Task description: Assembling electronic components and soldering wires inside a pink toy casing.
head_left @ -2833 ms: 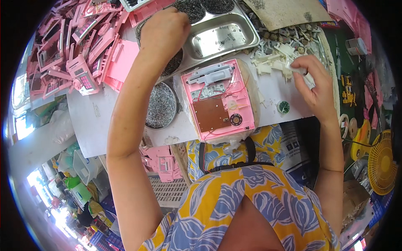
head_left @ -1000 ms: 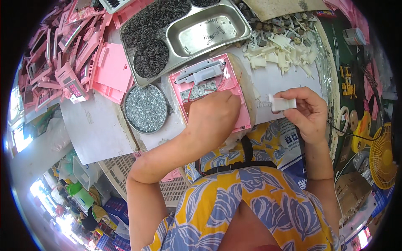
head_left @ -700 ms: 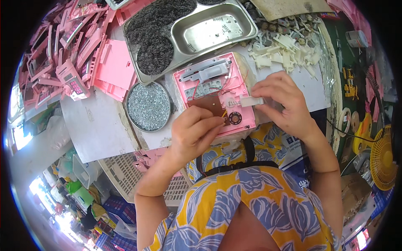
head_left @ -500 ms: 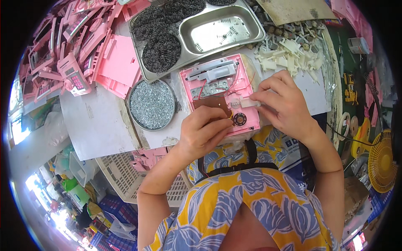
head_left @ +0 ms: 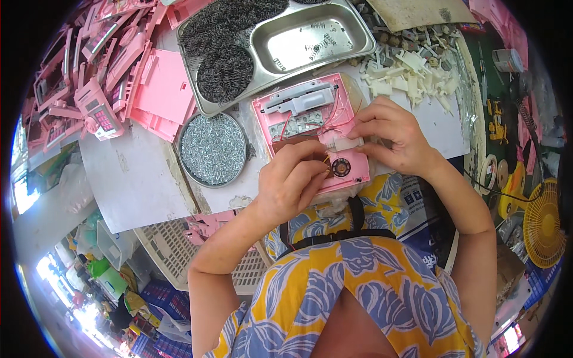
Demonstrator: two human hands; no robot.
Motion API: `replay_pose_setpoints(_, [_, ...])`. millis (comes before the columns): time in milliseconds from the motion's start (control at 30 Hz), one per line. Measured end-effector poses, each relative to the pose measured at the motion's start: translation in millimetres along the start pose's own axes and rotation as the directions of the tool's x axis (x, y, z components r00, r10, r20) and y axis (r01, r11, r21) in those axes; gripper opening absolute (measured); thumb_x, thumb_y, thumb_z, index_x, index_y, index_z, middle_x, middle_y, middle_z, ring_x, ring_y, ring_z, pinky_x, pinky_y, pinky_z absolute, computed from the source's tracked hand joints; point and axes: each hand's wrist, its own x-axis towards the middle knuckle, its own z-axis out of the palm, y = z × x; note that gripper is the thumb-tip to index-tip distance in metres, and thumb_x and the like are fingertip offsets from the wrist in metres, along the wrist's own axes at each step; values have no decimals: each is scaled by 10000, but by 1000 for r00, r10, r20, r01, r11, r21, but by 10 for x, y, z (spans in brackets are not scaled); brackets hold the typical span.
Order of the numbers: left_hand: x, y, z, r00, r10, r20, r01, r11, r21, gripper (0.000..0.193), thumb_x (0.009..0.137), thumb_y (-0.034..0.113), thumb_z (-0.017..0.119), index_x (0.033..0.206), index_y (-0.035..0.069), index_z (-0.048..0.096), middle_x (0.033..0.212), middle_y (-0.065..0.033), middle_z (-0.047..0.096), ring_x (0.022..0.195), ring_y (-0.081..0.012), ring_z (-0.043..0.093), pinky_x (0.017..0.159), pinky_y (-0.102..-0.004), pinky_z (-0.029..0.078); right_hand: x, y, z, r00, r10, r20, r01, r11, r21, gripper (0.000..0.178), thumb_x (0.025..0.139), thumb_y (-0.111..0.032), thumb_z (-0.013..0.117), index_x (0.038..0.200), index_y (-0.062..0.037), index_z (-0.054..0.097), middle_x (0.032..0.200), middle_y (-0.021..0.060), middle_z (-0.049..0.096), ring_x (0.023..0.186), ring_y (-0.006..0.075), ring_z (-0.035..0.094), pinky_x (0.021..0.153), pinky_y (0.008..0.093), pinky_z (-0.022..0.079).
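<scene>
Probably at the step of fitting the white plastic part (head_left: pixel 344 144) into the open pink casing (head_left: pixel 357 163); would seem to call for lining up the part squarely and pressing down without trapping any wire. Starting from the left, shows a round dish (head_left: pixel 213 149) of small silvery pieces on the surface (head_left: pixel 140 179), well apart from the hands. Next, bends the left hand (head_left: pixel 289 182) over the lower left of the casing, thumb and fingertips nearly together beside a yellow wire (head_left: pixel 327 160); cannot tell if gripping anything. Has the casing beneath and between both hands, with the white part above the round speaker (head_left: pixel 341 167). Finally, pinches the part's right end in the right hand (head_left: pixel 391 140), thumb and fingers drawn close; cannot tell if seated yet.
</scene>
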Motion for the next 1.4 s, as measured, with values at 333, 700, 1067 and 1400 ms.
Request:
replay_pose_setpoints(333, [116,43,-72,966,39,256,-67,992,103,311,716,38,782,992,49,639,1236,-133,702,882,-283,668,701,-357,566,102,-453,70,993,86,79,-37,874,-485,193,746,-163,722,932,-116,729,995,15,647,1026,244,550,841,382,449])
replay_pose_setpoints(700, [181,43,-71,954,67,293,-100,990,101,312,755,23,773,1025,42,617,1208,-121,700,814,-272,640,668,-359,539,178,161,-565,968,213,-133,-251,808,-533,254,824,-176,742,1063,-94,769,1100,70,659,1064,272,541,885,431,425])
replay_pose_setpoints(1067, [445,170,-256,915,-230,332,328,903,-279,215,850,31,733,1051,47,659,1149,-115,692,673,-177,616,595,-317,515,447,471,-623,927,371,-63,-286,586,-758,219,831,-247,699,945,-73,763,800,101,660,861,307,597,892,446,405])
replay_pose_setpoints(1400, [1350,39,29,783,-447,432,607,702,-373,179,982,107,688,1090,-25,633,865,-31,686,719,-46,602,635,-212,501,224,-283,-596,992,-59,-111,-28,759,-651,265,822,-192,727,1066,-87,739,673,78,635,675,263,628,792,405,460])
